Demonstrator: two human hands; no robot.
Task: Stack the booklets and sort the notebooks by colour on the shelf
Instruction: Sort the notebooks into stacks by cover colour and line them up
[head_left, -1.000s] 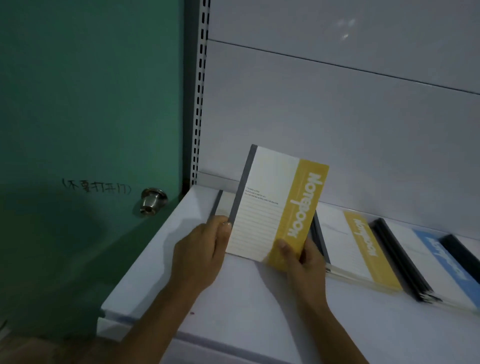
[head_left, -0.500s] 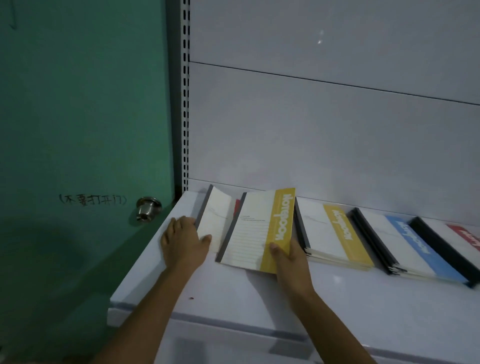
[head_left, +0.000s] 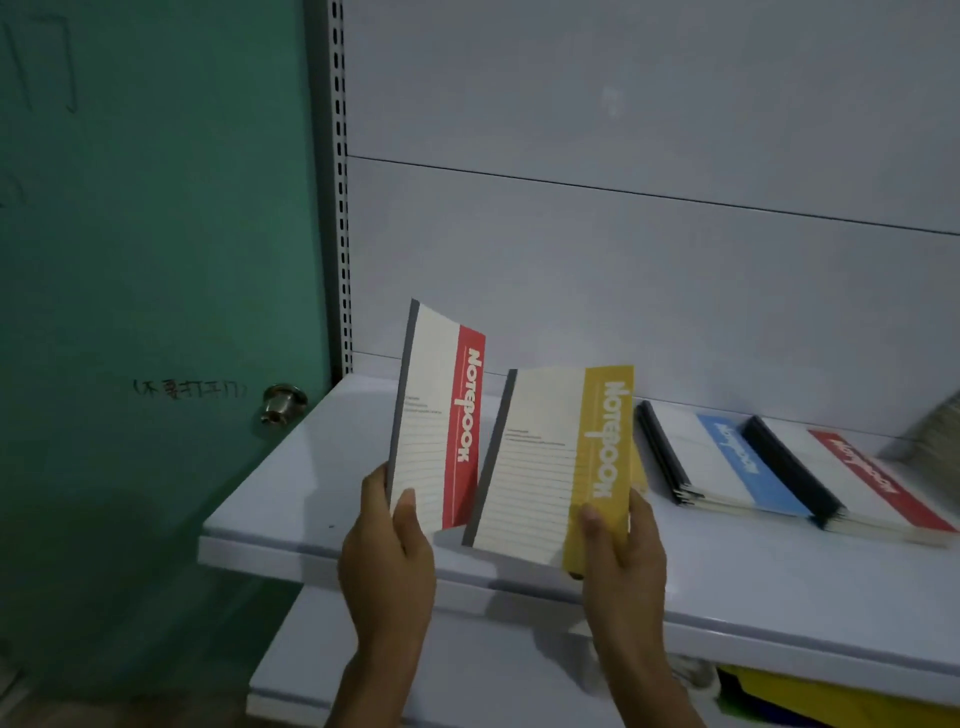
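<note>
You hold the red-striped notebook (head_left: 439, 421) in your left hand (head_left: 387, 561), pinched at its lower left corner, thumb flat on the lined cover and fingers curled behind. It stands nearly upright, lifted clear of the shelf (head_left: 311, 467), dark spine to the left.

Just to its right, you hold the yellow-striped notebook (head_left: 561, 467) in your right hand (head_left: 623, 551). The thumb presses on the lower end of the yellow stripe and the fingers wrap round the right edge. This one tilts back and leans right, also off the shelf; the two covers sit close together, and I cannot tell whether they touch.

Behind your right hand, a pile of blue-striped notebooks (head_left: 727, 457) lies flat on the shelf. A pile of red-striped ones (head_left: 872, 478) lies just beside it, further right.

The shelf hangs from a slotted upright (head_left: 340, 182). Left of it is a green door (head_left: 156, 260) with a metal knob (head_left: 280, 402). A lower shelf (head_left: 493, 665) shows between your forearms.
</note>
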